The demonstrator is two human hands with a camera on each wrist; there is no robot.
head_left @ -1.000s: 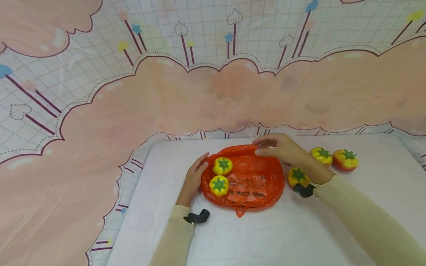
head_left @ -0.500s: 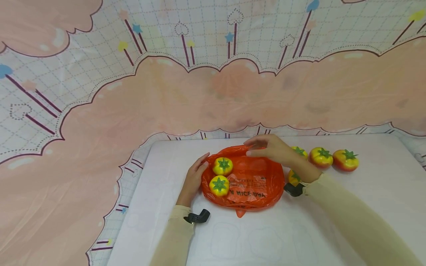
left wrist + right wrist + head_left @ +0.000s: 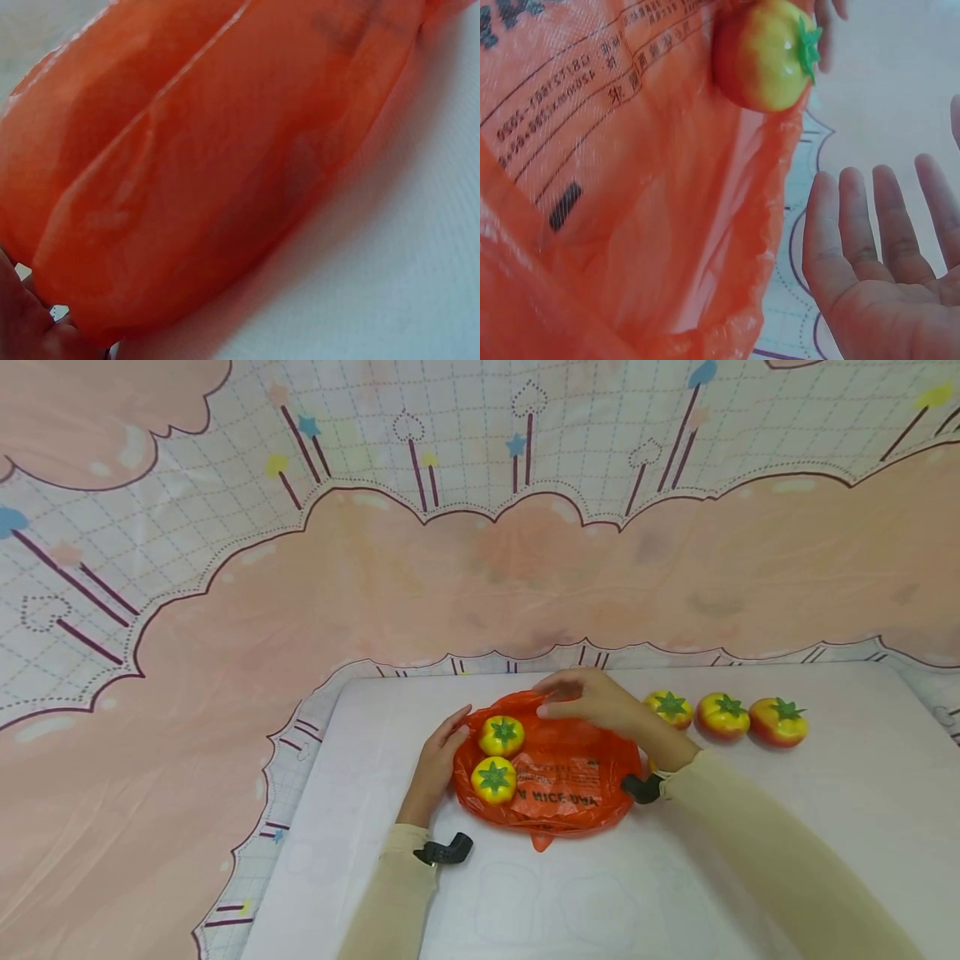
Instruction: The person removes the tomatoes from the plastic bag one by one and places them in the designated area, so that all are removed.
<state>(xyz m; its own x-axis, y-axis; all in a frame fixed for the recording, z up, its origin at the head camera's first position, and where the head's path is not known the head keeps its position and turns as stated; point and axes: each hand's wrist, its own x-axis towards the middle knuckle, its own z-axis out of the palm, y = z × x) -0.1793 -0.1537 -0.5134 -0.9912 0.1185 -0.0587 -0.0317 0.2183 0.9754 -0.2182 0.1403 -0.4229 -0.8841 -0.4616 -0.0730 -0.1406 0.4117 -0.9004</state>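
Observation:
A red plastic bag (image 3: 555,797) lies with its mouth spread on the table, and two yellow tomatoes with green star-shaped tops sit in its left part, a rear tomato (image 3: 502,736) and a front tomato (image 3: 494,779). My left hand (image 3: 433,768) rests against the bag's left side, its extended fingers along the rim. At the far rim is my right hand (image 3: 592,700), palm toward the bag. The right wrist view shows its fingers (image 3: 859,217) straight and spread, beside the bag and apart from the tomato (image 3: 761,56).
Three red-yellow tomatoes stand in a row at the back right: a near one (image 3: 669,708), a middle one (image 3: 722,717) and an outer one (image 3: 778,722). Another is almost hidden behind my right wrist. A patterned pink cloth (image 3: 465,577) hangs behind the white table (image 3: 585,902).
My right hand has moved left along the bag's far rim, uncovering the row of tomatoes while its wrist now hides another. My left hand and the bagged tomatoes stay in place.

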